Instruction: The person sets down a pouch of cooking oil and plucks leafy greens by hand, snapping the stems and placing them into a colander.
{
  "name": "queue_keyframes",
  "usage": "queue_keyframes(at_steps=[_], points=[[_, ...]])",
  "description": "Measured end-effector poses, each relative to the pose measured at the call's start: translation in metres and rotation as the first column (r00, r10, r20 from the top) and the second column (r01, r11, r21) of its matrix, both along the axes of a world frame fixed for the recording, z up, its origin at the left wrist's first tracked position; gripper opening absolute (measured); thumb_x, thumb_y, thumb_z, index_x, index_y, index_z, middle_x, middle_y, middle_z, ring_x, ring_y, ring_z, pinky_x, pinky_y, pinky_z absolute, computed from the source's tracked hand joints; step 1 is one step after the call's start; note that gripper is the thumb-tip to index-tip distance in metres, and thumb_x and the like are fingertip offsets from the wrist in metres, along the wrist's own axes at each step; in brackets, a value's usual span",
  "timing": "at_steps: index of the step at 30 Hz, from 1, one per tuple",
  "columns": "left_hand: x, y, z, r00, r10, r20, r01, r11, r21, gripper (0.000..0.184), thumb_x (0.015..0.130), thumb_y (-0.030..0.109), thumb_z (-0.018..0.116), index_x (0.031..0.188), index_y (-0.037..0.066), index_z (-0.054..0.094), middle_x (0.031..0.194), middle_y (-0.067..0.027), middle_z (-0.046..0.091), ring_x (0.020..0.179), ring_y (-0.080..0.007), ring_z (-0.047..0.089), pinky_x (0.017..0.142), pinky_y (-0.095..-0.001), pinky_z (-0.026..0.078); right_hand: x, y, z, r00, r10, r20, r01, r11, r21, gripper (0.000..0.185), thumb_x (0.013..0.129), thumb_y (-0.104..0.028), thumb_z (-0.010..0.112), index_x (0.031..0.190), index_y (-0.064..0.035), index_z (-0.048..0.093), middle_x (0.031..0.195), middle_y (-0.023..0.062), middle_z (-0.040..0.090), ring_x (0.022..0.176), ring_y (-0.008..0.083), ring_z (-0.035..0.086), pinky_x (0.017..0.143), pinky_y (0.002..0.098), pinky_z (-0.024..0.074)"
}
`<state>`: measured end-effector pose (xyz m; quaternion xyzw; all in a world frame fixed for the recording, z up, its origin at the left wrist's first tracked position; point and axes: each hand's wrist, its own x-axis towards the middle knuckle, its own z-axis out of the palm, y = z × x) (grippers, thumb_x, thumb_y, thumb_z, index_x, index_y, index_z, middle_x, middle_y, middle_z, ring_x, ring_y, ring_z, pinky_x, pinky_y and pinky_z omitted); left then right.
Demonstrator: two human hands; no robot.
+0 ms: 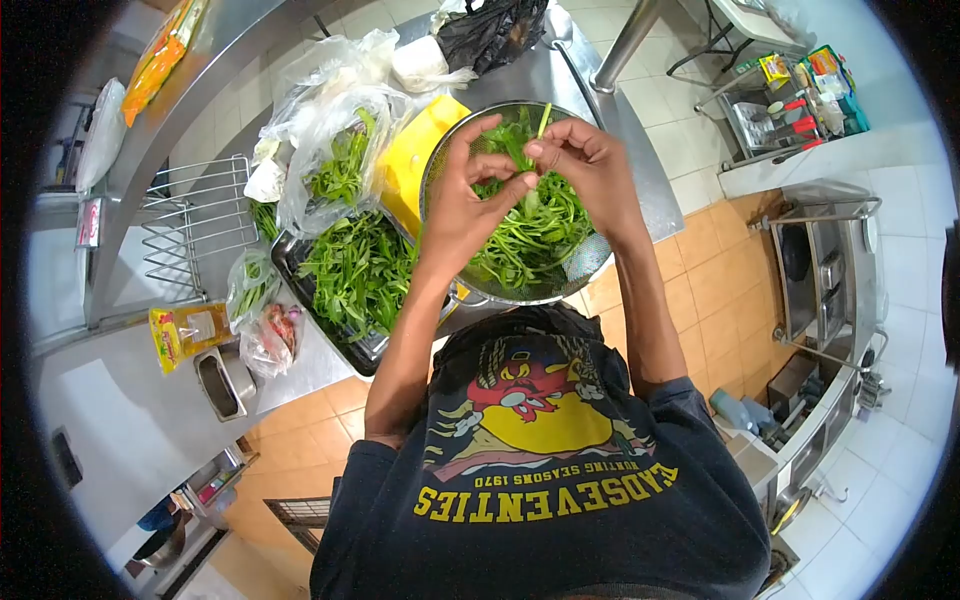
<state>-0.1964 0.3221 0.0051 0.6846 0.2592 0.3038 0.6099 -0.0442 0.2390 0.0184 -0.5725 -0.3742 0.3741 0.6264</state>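
Note:
Both hands are over a round metal mesh strainer point(588, 262) that holds a heap of leafy green stems point(530, 235). My right hand point(590, 175) pinches a leafy green stem point(543, 122) between thumb and fingers, its pale end sticking up. Close beside it, my left hand point(468, 205) has its thumb and middle finger drawn together at the leaves of that stem, with the index finger raised. Left of the strainer, a dark tray point(290, 258) is piled with more leafy greens point(360, 270). A yellow cutting board point(408, 160) lies partly under the strainer.
Clear plastic bags point(335, 90), one with greens inside, and a black bag point(492, 38) lie at the back of the metal table point(650, 175). At left are a wire rack point(195, 225), a yellow packet point(188, 335) and a small metal container point(222, 385). A metal post point(625, 50) rises at back right.

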Motion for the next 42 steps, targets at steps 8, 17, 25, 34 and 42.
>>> queue_keyframes(at_steps=[8, 17, 25, 34, 42], points=[[-0.001, -0.005, 0.006, 0.992, 0.129, 0.008, -0.128, 0.987, -0.093, 0.033, 0.09, 0.003, 0.066, 0.122, 0.007, 0.06, 0.103, -0.0054, 0.069, 0.085, -0.007, 0.061, 0.076, -0.0218, 0.049, 0.003, 0.0, -0.013, 0.997, -0.077, -0.032, 0.078, 0.995, 0.054, 0.015, 0.092, -0.014, 0.068, 0.088, -0.0019, 0.061, 0.08, -0.0006, 0.062, 0.076, 0.0068, 0.058, 0.07, 0.0219, 0.0447], [-0.016, -0.007, 0.001, 0.984, 0.152, 0.089, -0.155, 0.988, 0.02, 0.011, 0.093, 0.005, 0.065, 0.103, 0.004, 0.068, 0.105, -0.0062, 0.07, 0.099, -0.0124, 0.063, 0.09, -0.0268, 0.048, 0.011, -0.009, -0.005, 0.956, -0.271, -0.113, 0.269, 0.963, -0.031, 0.021, 0.092, -0.023, 0.069, 0.083, -0.0054, 0.06, 0.079, 0.0011, 0.063, 0.076, 0.0096, 0.06, 0.075, 0.0251, 0.0472], [-0.061, 0.012, -0.045, 0.992, 0.126, 0.025, -0.123, 0.989, -0.087, 0.014, 0.094, 0.005, 0.063, 0.108, 0.003, 0.065, 0.104, -0.0061, 0.071, 0.097, -0.0103, 0.063, 0.088, -0.0252, 0.048, 0.037, -0.022, -0.012, 0.841, -0.254, -0.478, 0.281, 0.96, -0.017, 0.026, 0.095, -0.033, 0.065, 0.089, -0.0078, 0.06, 0.083, 0.0022, 0.062, 0.078, 0.0132, 0.058, 0.076, 0.0283, 0.0471], [-0.038, -0.004, -0.017, 0.972, 0.154, -0.179, -0.059, 0.894, 0.444, 0.03, 0.09, 0.012, 0.069, 0.119, 0.008, 0.065, 0.111, -0.0095, 0.069, 0.098, -0.0143, 0.063, 0.089, -0.0299, 0.048, 0.037, -0.021, -0.015, 0.867, -0.056, -0.496, 0.096, 0.994, 0.056, 0.023, 0.095, -0.028, 0.064, 0.095, -0.005, 0.063, 0.083, 0.0018, 0.062, 0.078, 0.0125, 0.057, 0.075, 0.0285, 0.0463], [0.003, -0.012, -0.001, 0.999, 0.018, -0.026, -0.015, 0.993, 0.118, 0.024, 0.093, 0.014, 0.067, 0.115, 0.005, 0.066, 0.099, -0.0045, 0.07, 0.088, -0.011, 0.063, 0.084, -0.0254, 0.048, 0.002, -0.008, -0.014, 0.998, -0.036, -0.044, 0.036, 0.999, -0.01, 0.014, 0.092, -0.016, 0.069, 0.085, -0.0035, 0.066, 0.081, -0.004, 0.063, 0.077, 0.0035, 0.053, 0.07, 0.0199, 0.0415]])
